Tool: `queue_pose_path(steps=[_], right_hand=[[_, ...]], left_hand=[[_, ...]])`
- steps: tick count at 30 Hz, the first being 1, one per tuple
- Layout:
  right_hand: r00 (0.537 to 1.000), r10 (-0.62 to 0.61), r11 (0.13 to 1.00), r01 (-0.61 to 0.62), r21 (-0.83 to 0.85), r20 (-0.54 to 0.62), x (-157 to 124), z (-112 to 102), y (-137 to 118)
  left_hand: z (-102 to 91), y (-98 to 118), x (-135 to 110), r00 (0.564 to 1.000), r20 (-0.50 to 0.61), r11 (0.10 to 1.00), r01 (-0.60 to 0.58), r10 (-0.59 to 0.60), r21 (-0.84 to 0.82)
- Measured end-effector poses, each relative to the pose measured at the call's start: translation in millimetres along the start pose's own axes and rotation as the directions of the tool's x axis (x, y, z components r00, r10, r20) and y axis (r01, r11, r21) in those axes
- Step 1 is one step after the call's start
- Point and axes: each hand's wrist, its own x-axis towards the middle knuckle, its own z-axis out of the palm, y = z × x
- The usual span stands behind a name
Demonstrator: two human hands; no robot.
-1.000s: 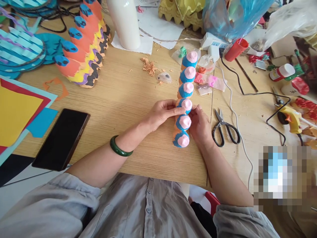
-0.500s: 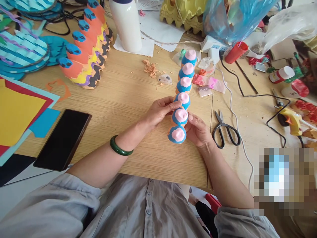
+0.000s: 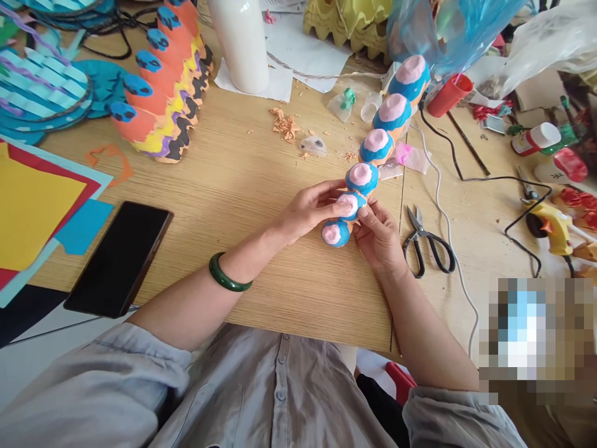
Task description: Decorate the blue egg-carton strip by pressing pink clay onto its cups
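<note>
Both hands hold a strip of egg-carton cups [image 3: 375, 144], a row of several orange bumps coated in blue with pale pink caps. My left hand [image 3: 310, 211] grips its near part from the left, thumb pressed on a pink cap. From the right, my right hand [image 3: 380, 233] pinches the strip's side near the same cup, its lower fingers partly hidden. The strip slants away to the upper right, its far end raised. Black-handled scissors [image 3: 426, 242] lie just right of my right hand.
A painted orange egg-carton piece [image 3: 163, 93] stands at the upper left, beside a white bottle [image 3: 242, 46]. At left lie a phone [image 3: 119, 258] and coloured paper [image 3: 37, 205]. Orange scraps [image 3: 284, 124] dot the table. A yellow glue gun [image 3: 553, 227] and cords lie right.
The strip's far end has swung right and risen toward the camera, so the strip now slants. My left thumb now sits on a nearer cup; both hands still hold it.
</note>
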Motion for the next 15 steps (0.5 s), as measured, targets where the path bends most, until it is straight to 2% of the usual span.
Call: queue_pose_path(steps=[4,10,15], right_hand=[[1.0,-0.017,1.0,0.018,-0.023,0.026,0.8,-0.7,1.4],[0.999,-0.038,0.998,0.039,-0.052,0.02,1.8,-3.0,2.3],[1.0,-0.012,0.999,0.013,-0.044,0.011,1.7,-4.4,1.7]], left_hand=[[-3.1,-0.3,-0.3,1.0,-0.001,1.0,0.003,-0.003,-0.023],[-3.4,-4.5,2.1,0.995,-0.027,0.995,-0.1,0.1,0.007],[-1.0,-1.8,0.9,0.999,0.047,0.998,-0.002,0.004,-0.055]])
